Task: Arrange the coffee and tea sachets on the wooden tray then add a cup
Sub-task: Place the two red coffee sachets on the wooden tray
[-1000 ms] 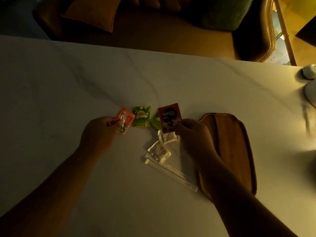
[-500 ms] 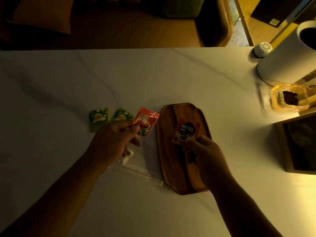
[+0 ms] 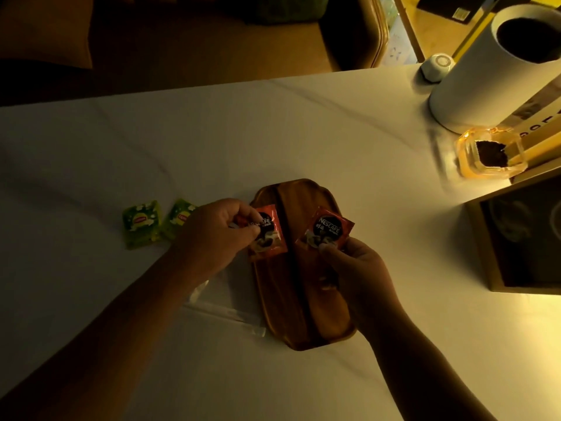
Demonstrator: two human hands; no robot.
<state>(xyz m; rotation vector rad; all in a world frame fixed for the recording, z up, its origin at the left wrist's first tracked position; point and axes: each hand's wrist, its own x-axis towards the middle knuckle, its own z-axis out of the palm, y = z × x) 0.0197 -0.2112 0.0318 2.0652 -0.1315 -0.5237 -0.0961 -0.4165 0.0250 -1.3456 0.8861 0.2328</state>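
A dark wooden tray (image 3: 321,326) lies on the white marble table, lengthwise toward me. My left hand (image 3: 217,235) pinches a red Nescafe coffee sachet (image 3: 270,235) over the tray's left half. My right hand (image 3: 352,268) holds a second red Nescafe sachet (image 3: 326,230) by its lower edge above the tray's right half. Two green Lipton tea sachets (image 3: 141,223) (image 3: 179,215) lie on the table left of my left hand. No cup is clearly visible.
A clear wrapped stick (image 3: 224,317) lies on the table left of the tray, partly under my left arm. A tall white cylinder (image 3: 491,74), a small white round device (image 3: 437,65), a glass dish of dark grounds (image 3: 488,159) and a dark framed box (image 3: 528,238) stand at the right.
My left hand has carried its red sachet rightward from beside the tray to over its left half. My right hand's sachet has shifted toward the tray's right side. The view has moved closer.
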